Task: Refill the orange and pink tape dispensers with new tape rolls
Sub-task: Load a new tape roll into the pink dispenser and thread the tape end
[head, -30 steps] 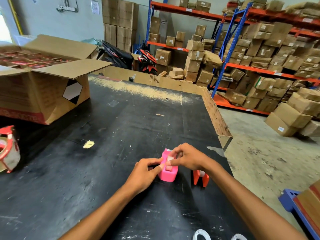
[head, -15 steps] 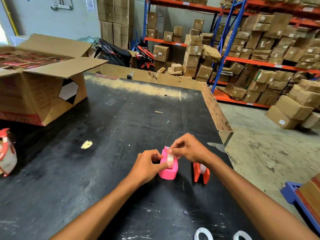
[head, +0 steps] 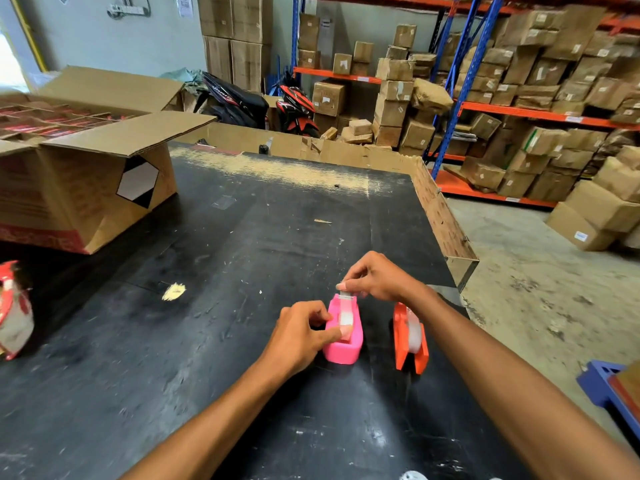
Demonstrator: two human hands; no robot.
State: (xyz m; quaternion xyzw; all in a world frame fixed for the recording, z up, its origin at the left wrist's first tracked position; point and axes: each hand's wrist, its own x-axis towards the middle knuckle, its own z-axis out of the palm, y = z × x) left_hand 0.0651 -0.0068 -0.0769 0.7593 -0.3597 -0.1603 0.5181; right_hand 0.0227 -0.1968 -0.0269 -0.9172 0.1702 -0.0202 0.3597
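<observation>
Near right table edge: left hand [head: 298, 336] pinches small pink plastic tape dispenser [head: 343, 337] steady; right hand [head: 375, 280] pinches clear tape end [head: 344, 295]. Pull taut, press onto cutter.

A pink tape dispenser [head: 343, 332] stands on a black table [head: 214, 258], near its right edge. The left hand [head: 300, 336] braces the dispenser's near left side, its thumb pressed on the tape roll [head: 345, 317] seated inside. The right hand [head: 375, 280] pinches the loose tape end at the dispenser's far tip, just above the cutter. Just beside it, closer to the right edge, stands an orange tape dispenser [head: 410, 337] with a clear roll in it, untouched. An open cardboard box [head: 83, 174] sits at the table's far left corner. A red packing-tape gun [head: 14, 310] lies at the left edge.
</observation>
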